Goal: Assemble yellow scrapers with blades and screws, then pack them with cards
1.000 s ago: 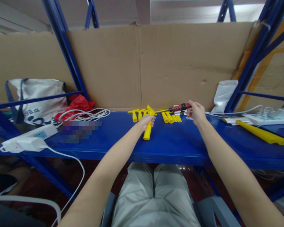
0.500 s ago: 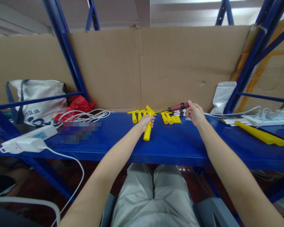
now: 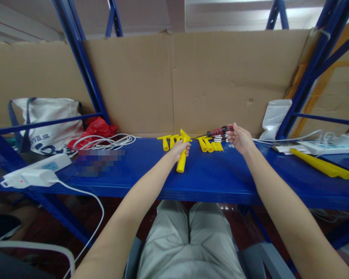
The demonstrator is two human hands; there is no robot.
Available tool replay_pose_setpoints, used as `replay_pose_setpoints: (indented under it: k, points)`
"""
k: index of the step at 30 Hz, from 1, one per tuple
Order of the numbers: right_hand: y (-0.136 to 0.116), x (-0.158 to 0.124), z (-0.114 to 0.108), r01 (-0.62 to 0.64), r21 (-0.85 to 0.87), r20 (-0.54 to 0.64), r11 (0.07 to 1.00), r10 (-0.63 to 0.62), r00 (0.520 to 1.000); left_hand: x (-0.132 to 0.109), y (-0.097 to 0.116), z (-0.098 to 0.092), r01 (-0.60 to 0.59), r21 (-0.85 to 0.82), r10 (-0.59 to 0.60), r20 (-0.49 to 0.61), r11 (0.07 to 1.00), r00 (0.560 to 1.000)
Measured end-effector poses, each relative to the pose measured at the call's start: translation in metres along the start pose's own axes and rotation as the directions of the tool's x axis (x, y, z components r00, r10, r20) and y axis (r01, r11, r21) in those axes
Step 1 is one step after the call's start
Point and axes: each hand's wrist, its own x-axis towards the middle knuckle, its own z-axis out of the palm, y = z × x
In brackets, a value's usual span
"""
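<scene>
My left hand (image 3: 182, 149) is wrapped round the stem of a yellow T-shaped plastic handle (image 3: 180, 166), tilted above the blue shelf. A screwdriver (image 3: 219, 131) with a dark red and black grip lies nearly level, its thin shaft reaching the handle's head. Whether its tip sits in a screw is too small to tell. The fingers of my right hand (image 3: 241, 138) pinch the far end of the screwdriver's grip. Several similar yellow T-shaped pieces (image 3: 165, 144) lie behind my left hand, and more yellow parts (image 3: 209, 145) lie just right of it.
The blue shelf (image 3: 145, 182) backs onto cardboard (image 3: 221, 77). At the left are a power strip (image 3: 37, 172), coiled white cable (image 3: 113, 142), a red bag (image 3: 97, 130) and a cloth bag (image 3: 54, 124). A long yellow piece (image 3: 321, 163) and a white pouch (image 3: 276, 116) lie right.
My right hand's fingers have shifted slightly and the screwdriver's grip looks turned about its length. My left hand and the yellow handle stay in nearly the same place.
</scene>
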Motion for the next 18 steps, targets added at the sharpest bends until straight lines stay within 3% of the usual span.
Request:
replay_pose_setpoints:
  k: [6, 11, 18]
  points:
    - [0.0031, 0.0001, 0.0024, 0.055, -0.022, 0.019, 0.998, -0.055, 0.998, -0.0019, 0.0011, 0.0008, 0.009, -0.006, -0.009, -0.011, 1.0, 1.0]
    - [0.0062, 0.002, 0.0, 0.125, -0.066, -0.077, 0.99, -0.13, 0.989, -0.0034, 0.0027, 0.0026, 0.016, 0.02, -0.016, 0.013, 1.0, 1.0]
    - [0.0096, 0.0077, -0.0033, 0.107, -0.048, -0.099, 0.993, -0.111, 0.989, -0.0029, 0.003, 0.0033, 0.016, 0.035, -0.016, 0.012, 0.999, 1.0]
